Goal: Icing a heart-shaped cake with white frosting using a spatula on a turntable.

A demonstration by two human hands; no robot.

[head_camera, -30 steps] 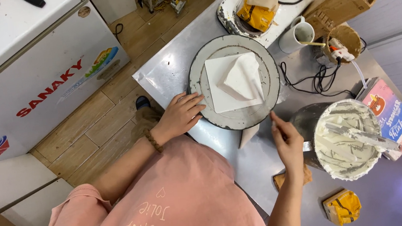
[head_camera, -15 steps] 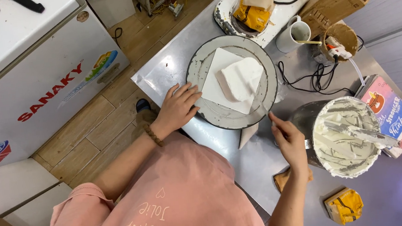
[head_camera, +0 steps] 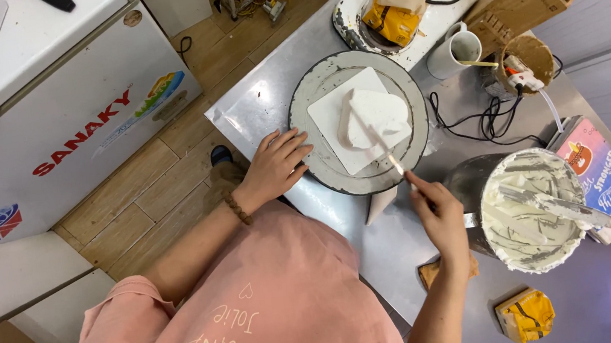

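Two bare hands work at a round grey turntable (head_camera: pixel 314 110) on a steel tabletop (head_camera: pixel 405 259). The left hand (head_camera: pixel 275 168) lies at the turntable's 8 o'clock edge, fingers spread wide and flat, their tips touching the rim and gripping nothing. The right hand (head_camera: pixel 440 214), at about 5 o'clock from the turntable, has its fingers pinched narrow around the handle of a slim spatula (head_camera: pixel 378 145), whose blade slants up onto a white cream-coated cake (head_camera: pixel 371 115). That cake sits on a white square board (head_camera: pixel 342 156) at the turntable's centre.

Just beside the right hand, at its 3 o'clock, stands a metal bowl of white cream (head_camera: pixel 533 212), with a second spatula with a pink handle (head_camera: pixel 590 217) lying across it. At the turntable's 2 o'clock is a white mug (head_camera: pixel 452 54); at 12 o'clock, a mixer base (head_camera: pixel 381 24) carrying a yellow packet. A small yellow block (head_camera: pixel 525 316) lies near the tabletop's lower edge, and a white chest freezer (head_camera: pixel 49 108) stands well apart at 9 o'clock.
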